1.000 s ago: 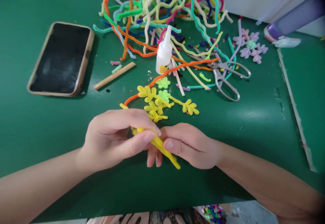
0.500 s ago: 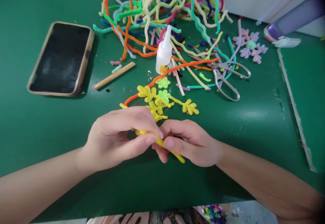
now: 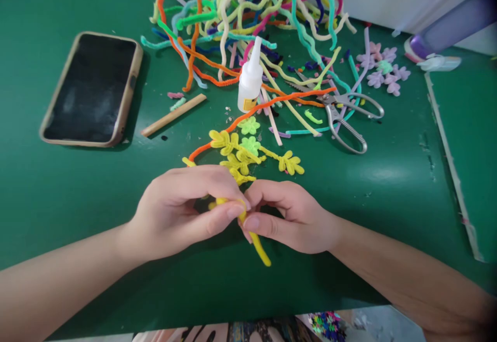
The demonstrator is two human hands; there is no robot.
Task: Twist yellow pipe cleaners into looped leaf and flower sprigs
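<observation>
A yellow pipe cleaner [image 3: 259,249] is pinched between my two hands, its free end pointing down towards me. My left hand [image 3: 186,207] is closed on it with thumb and forefinger. Right beside it, my right hand [image 3: 289,218] grips the same stem between thumb and fingers; part of the yellow piece is hidden behind the fingers. Just beyond my hands lie yellow pipe-cleaner leaf sprigs [image 3: 290,162] and two light green flowers [image 3: 250,145]. An orange pipe cleaner [image 3: 272,103] stretches past them.
A white glue bottle [image 3: 250,80] stands upright before a heap of coloured pipe cleaners [image 3: 248,5]. Scissors [image 3: 341,109] lie open at the right, near pink and lilac flowers [image 3: 384,68]. At the left are a phone [image 3: 91,88] and a wooden stick [image 3: 174,115].
The free end of the yellow pipe cleaner has swung down and to the left, now pointing more steeply towards me. My right fingers have shifted slightly along it.
</observation>
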